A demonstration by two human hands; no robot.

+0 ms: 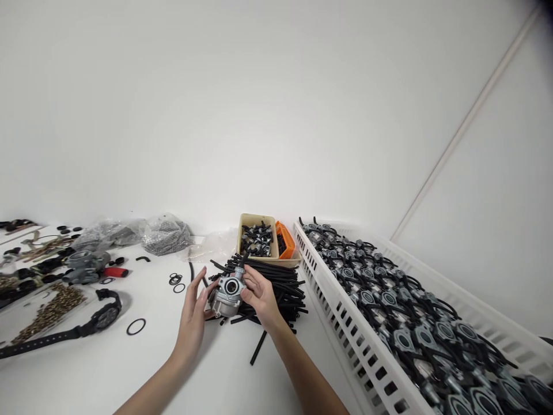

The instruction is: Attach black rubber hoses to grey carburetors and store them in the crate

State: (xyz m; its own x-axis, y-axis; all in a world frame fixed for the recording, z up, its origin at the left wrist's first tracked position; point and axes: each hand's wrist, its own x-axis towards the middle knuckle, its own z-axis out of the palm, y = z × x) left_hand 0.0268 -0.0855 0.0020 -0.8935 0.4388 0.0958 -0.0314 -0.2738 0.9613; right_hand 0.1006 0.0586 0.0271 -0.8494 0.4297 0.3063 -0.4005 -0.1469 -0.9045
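A grey metal carburetor (227, 301) is held up over the table between my two hands, its round bore facing me. My right hand (261, 297) grips its right side, with the thumb near the bore and the fingers by the upper neck. On the left side, my left hand (193, 319) supports it, with some fingertips hidden behind the body and others pointing upward. Right behind the carburetor lies a pile of black rubber hoses (283, 286). One loose hose piece (258, 347) sticks out toward me.
To the right, a long white crate (337, 311) holds rows of carburetors. A cream bin (258, 218) of small parts and an orange basket (286, 241) stand behind. Leftward lie O-rings (136, 327), a wristwatch (106, 316), another carburetor (84, 265), brass parts (56, 308) and plastic bags (166, 236).
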